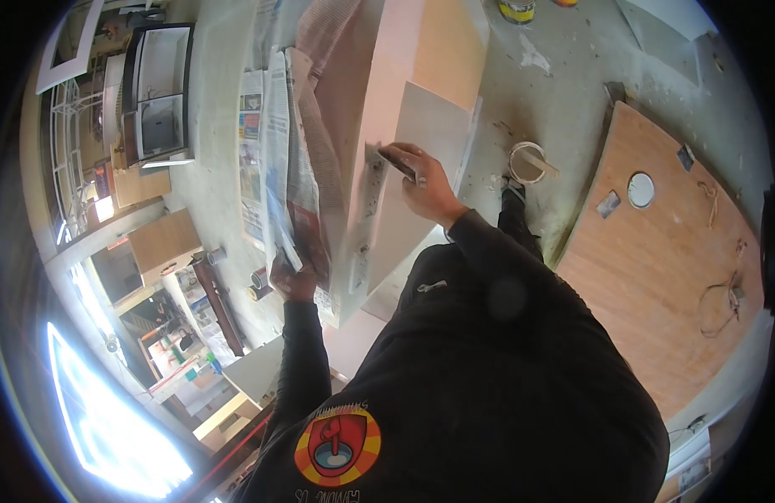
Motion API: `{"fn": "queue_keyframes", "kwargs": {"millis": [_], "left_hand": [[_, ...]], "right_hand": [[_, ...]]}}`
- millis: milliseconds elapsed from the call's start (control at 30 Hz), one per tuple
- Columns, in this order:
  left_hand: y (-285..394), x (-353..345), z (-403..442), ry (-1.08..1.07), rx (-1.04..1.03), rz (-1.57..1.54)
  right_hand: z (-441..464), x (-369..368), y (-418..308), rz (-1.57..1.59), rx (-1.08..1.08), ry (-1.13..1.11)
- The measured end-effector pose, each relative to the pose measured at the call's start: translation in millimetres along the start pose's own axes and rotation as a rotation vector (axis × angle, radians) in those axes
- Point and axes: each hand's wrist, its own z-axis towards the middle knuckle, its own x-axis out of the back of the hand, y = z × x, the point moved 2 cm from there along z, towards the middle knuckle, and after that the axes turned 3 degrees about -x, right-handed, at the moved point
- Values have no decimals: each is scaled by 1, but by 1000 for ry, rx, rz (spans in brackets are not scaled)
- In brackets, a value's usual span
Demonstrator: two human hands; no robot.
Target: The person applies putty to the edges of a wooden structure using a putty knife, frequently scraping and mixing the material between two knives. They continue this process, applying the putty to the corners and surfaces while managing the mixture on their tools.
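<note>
A long, pale, box-shaped piece of furniture (379, 92) stands in front of me, with dark smudges along its near edge. My right hand (428, 186) is closed around a small dark flat piece (397, 163), held at that edge. I cannot make out whether it is sandpaper or a scraper. Newspaper (278, 142) and a wrinkled, see-through sheet (325, 33) cover the left part of the furniture. Lower down, my left hand (295, 281) has its fingers bent at the bottom end of the newspaper and seems to grip it.
On the floor to the right stands a round white tub (515, 172) with a flat stick (543, 164) across it. A large wooden board (622, 268) lies beyond, bearing a white lid (641, 190). A yellow can (517, 10) is at the top. Open cabinets (163, 88) stand left.
</note>
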Motion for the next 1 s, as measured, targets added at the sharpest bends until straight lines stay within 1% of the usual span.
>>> {"fn": "queue_keyframes", "kwargs": {"millis": [33, 67, 133, 167, 200, 267, 300, 333, 367, 400, 433, 467, 533, 567, 600, 667, 700, 767, 800, 867, 900, 933, 967, 1000], "left_hand": [[-3, -1, 0, -12, 14, -40], [-6, -3, 1, -23, 27, -79], [-9, -5, 1, -39, 59, -152], [-11, -5, 1, -50, 74, -184], [-12, -4, 0, -50, 70, -181], [-14, -3, -3, -29, 173, -96], [-20, -5, -5, -28, 174, -95], [-26, -8, -7, -48, 61, -36], [-32, -11, -10, -69, -54, 22], [-25, -10, -8, -68, -53, 18], [-15, -7, -5, -20, 102, -140], [-5, -3, -1, 26, 258, -298], [-3, -5, 1, 30, 278, -338], [-2, -5, 1, 37, 298, -372], [-1, -5, -1, 44, 323, -405], [-1, -3, -3, 55, 360, -466], [-9, -3, -3, 52, 356, -465], [-20, -6, -4, -63, -101, 107], [-19, -8, -4, -61, -101, 107], [-17, -11, -9, -11, 96, -235], [-19, -11, -9, -9, 100, -235], [-21, -10, -9, -44, 7, -67], [-23, -10, -10, -79, -85, 102], [-29, -13, -12, -79, -82, 101]], "right_hand": [[-3, 3, -2, 43, -80, -129], [0, 4, 0, 42, -82, -122], [20, 12, 7, 73, -68, 238], [31, 15, 6, 0, -10, 320], [41, 9, 8, 5, -9, 323], [54, -8, 11, 84, 32, 509], [52, -19, 14, 60, -24, 509], [44, -25, 12, 61, -23, 507], [31, -32, 10, 6, -51, 455], [19, -38, 9, -51, -77, 403], [8, -35, 16, -55, -107, 305], [-1, -29, 23, -60, -106, 302], [-9, -18, 26, 12, -227, 118], [-6, -7, 28, -11, -226, 220], [9, 2, 43, 28, -94, 301], [45, 19, 41, 60, -195, 294], [55, 22, 40, 63, -197, 299], [69, 20, 38, 274, -318, 216], [66, 15, 34, 274, -316, 215], [44, 3, 16, 22, -111, 235], [29, -8, 14, -75, -63, 229], [10, -15, 13, 25, -64, 151], [-3, -15, 9, 52, -97, 71], [-11, -13, 8, 80, -130, -8]]}}
